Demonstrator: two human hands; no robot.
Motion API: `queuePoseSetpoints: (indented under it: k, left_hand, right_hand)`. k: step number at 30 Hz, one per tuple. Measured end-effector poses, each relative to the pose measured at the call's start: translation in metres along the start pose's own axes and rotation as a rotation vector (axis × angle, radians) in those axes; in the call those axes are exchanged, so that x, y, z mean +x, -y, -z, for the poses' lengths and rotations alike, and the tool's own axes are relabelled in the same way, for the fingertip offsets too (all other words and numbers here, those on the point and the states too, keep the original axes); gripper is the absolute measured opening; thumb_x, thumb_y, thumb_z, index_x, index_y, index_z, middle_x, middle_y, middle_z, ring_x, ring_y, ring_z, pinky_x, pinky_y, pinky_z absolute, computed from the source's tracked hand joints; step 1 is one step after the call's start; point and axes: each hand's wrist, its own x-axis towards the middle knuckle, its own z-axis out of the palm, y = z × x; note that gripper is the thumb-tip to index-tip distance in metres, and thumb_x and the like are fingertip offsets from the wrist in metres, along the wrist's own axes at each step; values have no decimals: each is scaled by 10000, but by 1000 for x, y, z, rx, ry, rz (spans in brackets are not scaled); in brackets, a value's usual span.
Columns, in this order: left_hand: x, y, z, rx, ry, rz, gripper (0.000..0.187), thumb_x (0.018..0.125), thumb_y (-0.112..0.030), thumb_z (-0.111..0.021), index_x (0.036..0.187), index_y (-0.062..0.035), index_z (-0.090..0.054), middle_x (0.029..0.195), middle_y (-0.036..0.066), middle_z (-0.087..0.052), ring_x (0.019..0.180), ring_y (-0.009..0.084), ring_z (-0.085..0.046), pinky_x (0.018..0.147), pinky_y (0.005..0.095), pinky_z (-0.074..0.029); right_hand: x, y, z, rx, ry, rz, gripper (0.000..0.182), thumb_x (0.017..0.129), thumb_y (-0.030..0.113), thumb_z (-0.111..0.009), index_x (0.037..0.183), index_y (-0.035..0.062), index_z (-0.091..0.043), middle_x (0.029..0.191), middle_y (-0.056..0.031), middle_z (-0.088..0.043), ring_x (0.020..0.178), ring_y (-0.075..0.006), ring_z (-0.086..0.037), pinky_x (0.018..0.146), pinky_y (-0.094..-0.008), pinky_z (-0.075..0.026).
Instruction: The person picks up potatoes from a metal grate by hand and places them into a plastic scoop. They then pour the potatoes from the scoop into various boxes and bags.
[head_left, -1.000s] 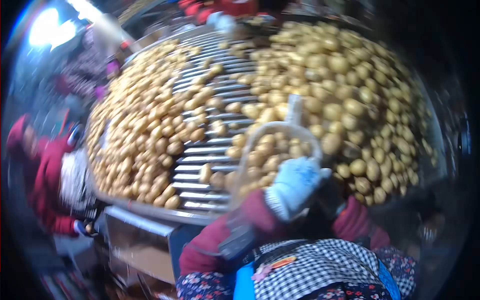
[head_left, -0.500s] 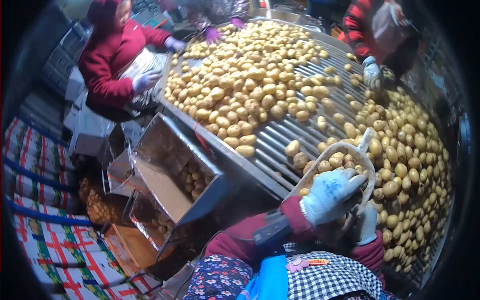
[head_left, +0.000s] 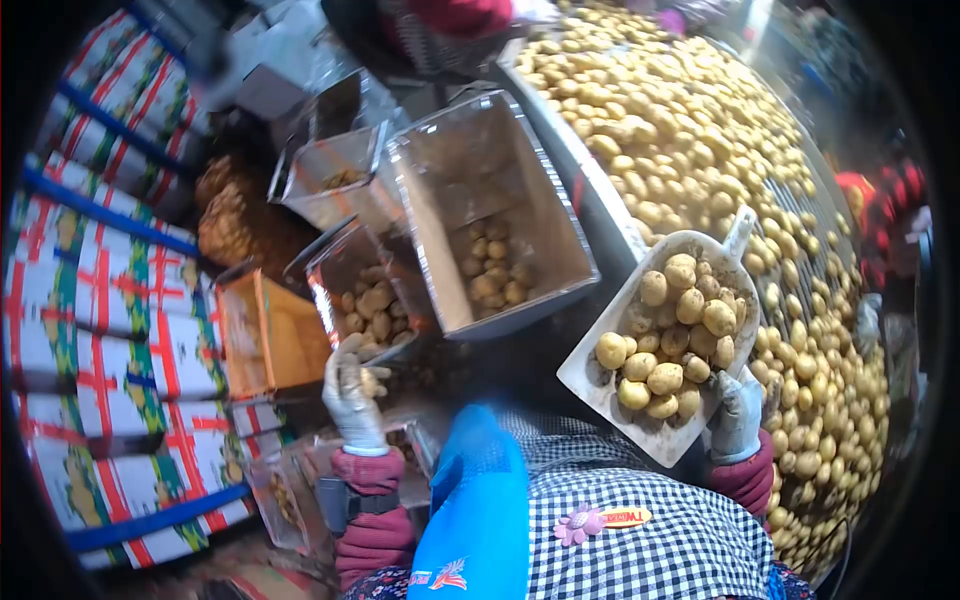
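Observation:
My right hand (head_left: 737, 415), in a pale glove, grips the near side edge of a white plastic scoop (head_left: 590, 372). The scoop holds a heap of potatoes (head_left: 665, 378), and its handle points away from me. Over on the left, my gloved left hand (head_left: 350, 400) is at the near edge of a plastic-lined bin (head_left: 325, 285) with potatoes in it. Its fingers are curled, with a potato (head_left: 373, 383) showing at the palm side. A cardboard box (head_left: 440, 270) lined with clear film stands between my hands, with some potatoes at its bottom.
A metal sorting table (head_left: 625, 225) heaped with potatoes runs along the right. Several printed cartons (head_left: 180, 345) are stacked at the left, beside an orange crate (head_left: 240, 335). Co-workers stand across the table, one in a red sleeve (head_left: 465, 15).
My view has swung left toward the boxes. My left hand has left the scoop and moved to the bin. The scoop, now with more potatoes visible, is lifted off the table in my right hand.

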Motion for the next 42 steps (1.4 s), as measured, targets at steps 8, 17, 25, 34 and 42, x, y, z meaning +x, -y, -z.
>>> queuePoseSetpoints:
  k: [8, 17, 25, 34, 42]
  left_hand:
    - [-146, 45, 180, 73, -716, 158, 454, 1007, -378, -555, 1323, -52, -556, 1102, 102, -671, 699, 135, -642, 509, 218, -460]
    - [-355, 99, 243, 199, -1351, 431, 346, 997, -183, -538, 1325, -76, -551, 1112, 111, -666, 709, 154, -621, 558, 247, -472]
    - [-400, 94, 212, 30, -1460, 674, 350, 1012, -264, -499, 1325, -119, -558, 1035, 76, -690, 687, 161, -631, 545, 284, -481]
    - [-187, 59, 179, 724, -568, 135, 536, 940, -174, -632, 1401, 29, -448, 1333, 168, -555, 1197, 250, -557, 1017, 365, -444]
    - [-137, -19, -10, -465, 405, 411, 566, 954, -195, -687, 1422, 16, -449, 1388, 80, -517, 1249, 181, -501, 1062, 329, -411]
  right_hand:
    - [50, 8, -71, -42, 357, -143, 503, 954, 259, -580, 1351, -45, -521, 1231, -124, -646, 1071, -209, -659, 902, -325, -551]
    - [60, 6, -130, -82, 572, -353, 588, 928, 251, -618, 1410, -31, -435, 1318, -163, -581, 1136, -273, -635, 969, -384, -537]
    - [47, -4, -150, -60, 635, -435, 547, 926, 223, -624, 1373, -53, -471, 1283, -170, -608, 1110, -273, -648, 957, -385, -542]
    - [49, 9, -147, -122, 406, -477, 385, 881, 94, -608, 1238, -52, -607, 1149, -120, -678, 984, -203, -674, 863, -323, -551]
    - [51, -18, -147, 21, 341, -483, 383, 904, 84, -667, 1267, -19, -603, 1139, -94, -687, 969, -166, -672, 851, -298, -552]
